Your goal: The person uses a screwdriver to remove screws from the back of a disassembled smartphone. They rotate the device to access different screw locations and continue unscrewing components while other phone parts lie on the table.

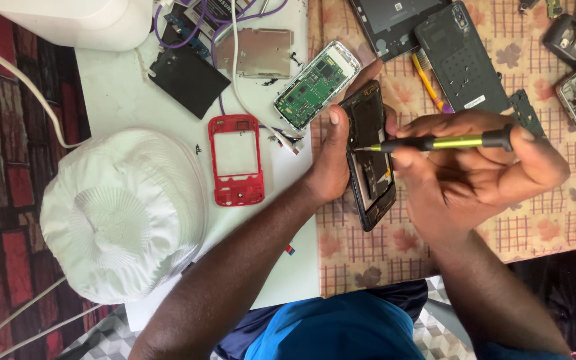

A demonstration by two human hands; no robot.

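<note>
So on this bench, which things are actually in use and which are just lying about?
In use:
- left hand holding the opened black phone body
- right hand holding the green-handled screwdriver, tip in the phone

Lying about:
- red phone frame
- green circuit board
- white cap
- metal shield plate
- black back cover
- yellow brush

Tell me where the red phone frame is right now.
The red phone frame lies flat on the white board, left of the left hand, between the white cap and the green circuit board.
</note>
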